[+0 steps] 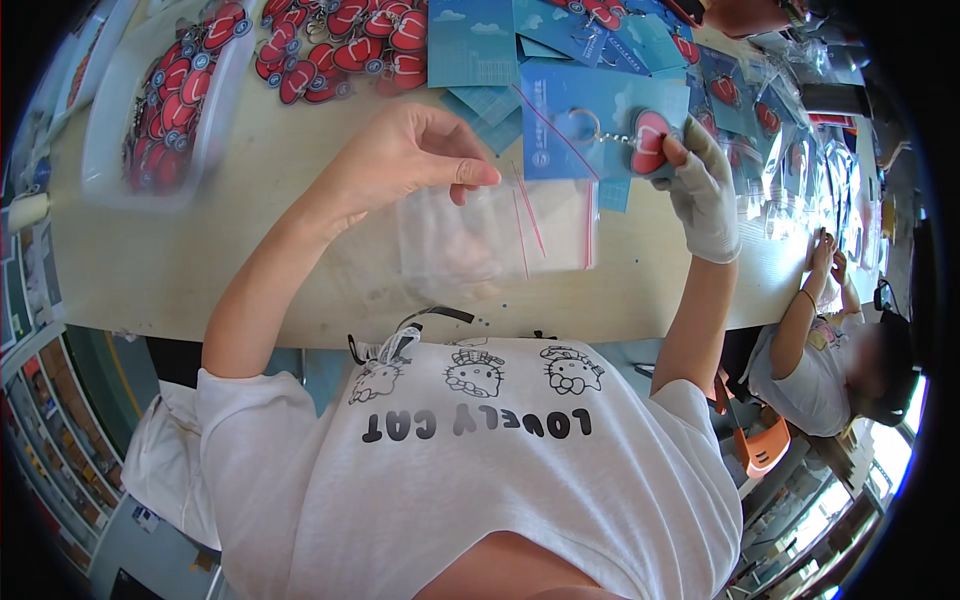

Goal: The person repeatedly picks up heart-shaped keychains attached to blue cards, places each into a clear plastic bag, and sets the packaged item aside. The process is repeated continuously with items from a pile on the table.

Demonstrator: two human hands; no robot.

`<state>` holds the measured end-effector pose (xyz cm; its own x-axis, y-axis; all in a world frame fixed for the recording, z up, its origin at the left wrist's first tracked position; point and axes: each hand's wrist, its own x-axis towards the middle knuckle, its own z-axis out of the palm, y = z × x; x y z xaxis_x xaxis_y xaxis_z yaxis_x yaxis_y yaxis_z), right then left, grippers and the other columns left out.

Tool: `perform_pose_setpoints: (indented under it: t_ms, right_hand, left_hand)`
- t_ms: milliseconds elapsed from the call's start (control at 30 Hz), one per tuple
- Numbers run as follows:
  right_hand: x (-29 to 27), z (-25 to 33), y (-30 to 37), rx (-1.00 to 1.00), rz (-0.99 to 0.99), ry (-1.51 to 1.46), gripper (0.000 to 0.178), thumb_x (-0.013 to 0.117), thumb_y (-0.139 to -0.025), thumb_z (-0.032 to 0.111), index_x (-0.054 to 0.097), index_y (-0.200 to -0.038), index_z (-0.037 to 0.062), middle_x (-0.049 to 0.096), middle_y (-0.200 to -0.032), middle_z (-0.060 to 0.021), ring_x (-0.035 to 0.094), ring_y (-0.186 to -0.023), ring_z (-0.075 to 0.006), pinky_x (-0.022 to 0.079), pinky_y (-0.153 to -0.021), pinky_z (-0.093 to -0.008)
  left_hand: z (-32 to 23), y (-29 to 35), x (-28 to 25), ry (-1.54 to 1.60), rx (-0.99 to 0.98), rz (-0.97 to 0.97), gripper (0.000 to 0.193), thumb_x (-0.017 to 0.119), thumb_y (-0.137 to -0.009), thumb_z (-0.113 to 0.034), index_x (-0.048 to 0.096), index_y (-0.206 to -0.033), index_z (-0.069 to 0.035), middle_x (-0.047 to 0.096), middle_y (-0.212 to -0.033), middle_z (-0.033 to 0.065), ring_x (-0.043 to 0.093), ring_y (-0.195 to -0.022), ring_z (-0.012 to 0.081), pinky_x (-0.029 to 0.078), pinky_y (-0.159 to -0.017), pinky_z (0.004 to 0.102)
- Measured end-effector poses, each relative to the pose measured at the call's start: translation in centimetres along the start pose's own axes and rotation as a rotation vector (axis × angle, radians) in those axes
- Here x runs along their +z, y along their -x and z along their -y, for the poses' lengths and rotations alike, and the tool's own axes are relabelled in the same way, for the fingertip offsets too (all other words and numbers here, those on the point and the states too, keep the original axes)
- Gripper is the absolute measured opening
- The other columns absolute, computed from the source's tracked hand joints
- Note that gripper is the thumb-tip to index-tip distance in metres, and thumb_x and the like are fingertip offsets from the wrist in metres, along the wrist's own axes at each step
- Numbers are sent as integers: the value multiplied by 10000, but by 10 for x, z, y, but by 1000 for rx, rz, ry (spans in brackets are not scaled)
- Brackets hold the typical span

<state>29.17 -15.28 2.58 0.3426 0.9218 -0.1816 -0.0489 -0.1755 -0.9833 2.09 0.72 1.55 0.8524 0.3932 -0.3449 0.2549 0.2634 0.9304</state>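
1. Where the table's left end curved up into the upper left of the frame, a clear plastic tray [215,120] held red heart key rings [180,85]; its far end ran out of the picture at the top.
2. Below the tray, a broad stretch of bare wooden table [150,250] lay open down to the near edge, which crossed the middle of the frame.
3. At upper centre the left hand [410,150], bare, had thumb and forefinger pinched on the top lip of a clear zip bag [500,235]; the other fingers were curled behind and hard to make out.
4. The bag hung just above the table at centre, its red seal strips showing; its clear walls made the lower edge hard to trace.
5. Right of centre the right hand [700,195], in a white glove, pinched a blue backing card [590,125] with a red heart key ring [650,140] on it, just above the bag's mouth.
6. More blue cards [480,45] crowded the top edge.
7. At the right rim another person [820,370] sat, hands on the table, partly cut off.
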Motion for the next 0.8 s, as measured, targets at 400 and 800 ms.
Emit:
perform_pose_setpoints:
  t_ms: [400,800]
  right_hand:
    - [-9,28,-3,87,286,438,254,573,-860,143,596,-1067,-3,594,-805,10,506,-675,-51,409,-597,-193]
    - [29,18,-4,165,282,408,273,559,-857,71,588,-1106,-36,641,-864,-15,563,-744,-40,486,-641,-202]
  left_hand:
    - [9,-12,11,-44,100,37,159,745,-783,-110,675,-855,14,677,-780,48,623,-681,88,474,-632,204]
    - [9,-8,10,-245,39,86,198,749,-772,-80,688,-917,40,699,-838,58,610,-712,63,479,-664,205]
